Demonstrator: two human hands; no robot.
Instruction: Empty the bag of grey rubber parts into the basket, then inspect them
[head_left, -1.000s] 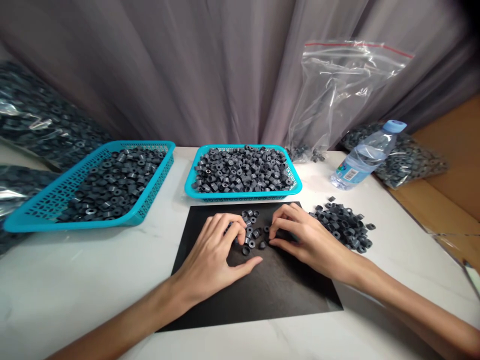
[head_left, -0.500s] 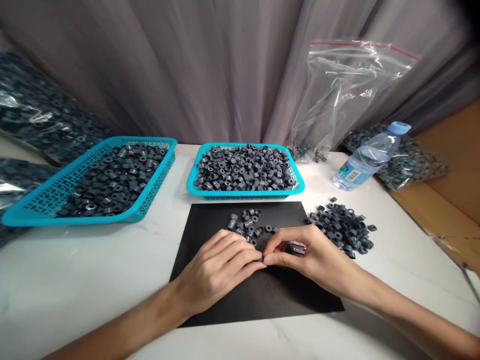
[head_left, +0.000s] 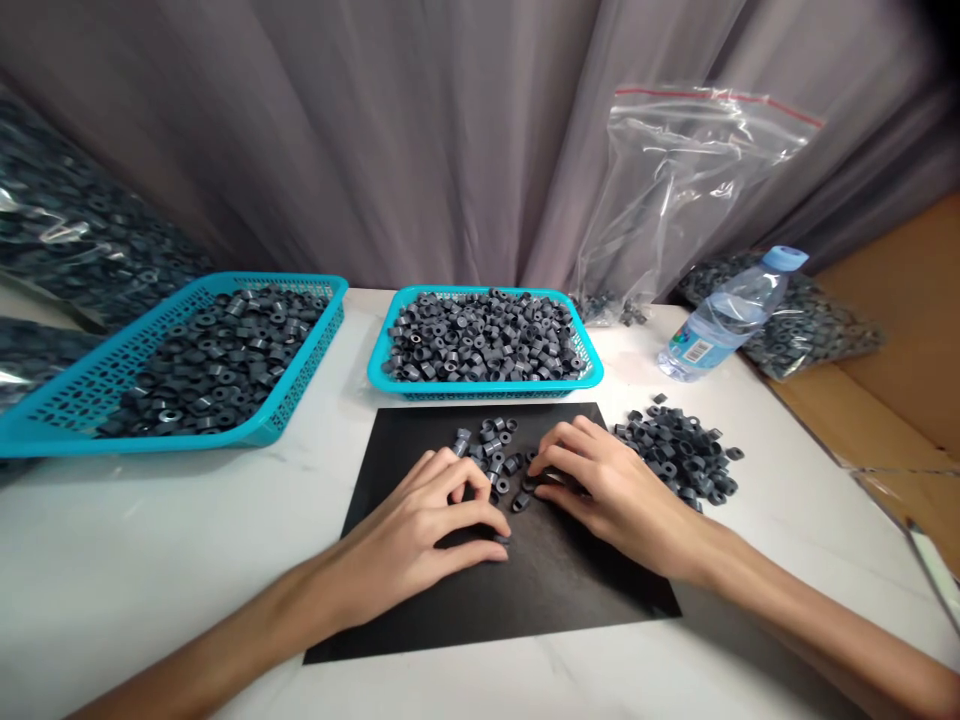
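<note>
Over the black mat [head_left: 480, 610], my left hand [head_left: 420, 530] pinches a small dark grey plastic ring [head_left: 502, 540] between thumb and forefinger, its other fingers spread. My right hand [head_left: 607, 490] is bent over the mat's right half, thumb and fingertips closing on another grey ring [head_left: 529, 483], mostly hidden. A single grey ring [head_left: 520, 501] lies on the mat between the hands. Just beyond the fingers is a loose group of grey rings [head_left: 491, 440], several of them standing or lying on their sides. What the right palm covers is hidden.
A blue basket [head_left: 484, 388] full of grey parts stands behind the mat, another blue basket [head_left: 247, 437] at left. Right of the mat lies a pile of grey parts [head_left: 682, 450]. Behind it are a water bottle [head_left: 727, 320], a clear zip bag [head_left: 667, 190] and a filled bag [head_left: 817, 320].
My hands, together before, have drawn apart. The left has come slightly nearer with a ring, the right has moved up toward the loose rings. A ring now lies between them.
</note>
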